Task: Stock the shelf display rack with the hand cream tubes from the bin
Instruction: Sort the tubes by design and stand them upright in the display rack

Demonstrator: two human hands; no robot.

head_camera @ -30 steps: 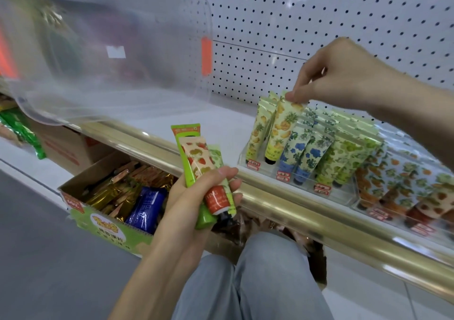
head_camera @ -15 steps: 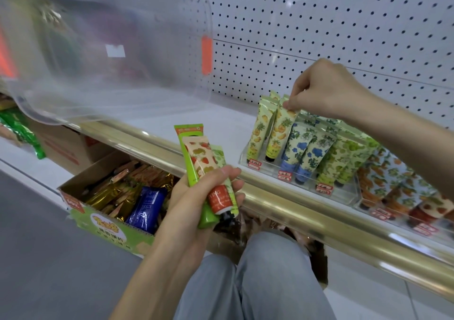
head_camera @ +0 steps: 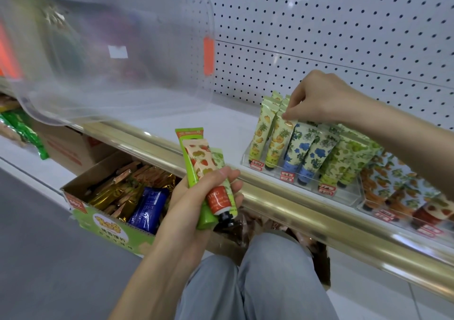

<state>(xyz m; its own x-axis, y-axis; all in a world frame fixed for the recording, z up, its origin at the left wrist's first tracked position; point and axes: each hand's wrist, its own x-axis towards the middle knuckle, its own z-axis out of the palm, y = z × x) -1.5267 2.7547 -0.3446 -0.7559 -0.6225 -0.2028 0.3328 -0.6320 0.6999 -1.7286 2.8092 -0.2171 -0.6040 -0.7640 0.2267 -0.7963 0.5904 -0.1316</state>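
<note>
Though near, bin [head_camera: 152, 93] contents a blur.

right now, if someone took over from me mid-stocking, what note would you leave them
Left hand holds a bundle of three tubes: green, strawberry, pale leafy.
Right hand pinches the top of a pineapple tube at the left end of the clear display rack.
Done: blue-flower tubes and green-leaf tubes stand in the rack's lanes; a second rack to its right is stocked too.
Left: seat and release the pineapple tube, then place the three held ones. The clear bin is at upper left, contents too blurred to tell.
</note>
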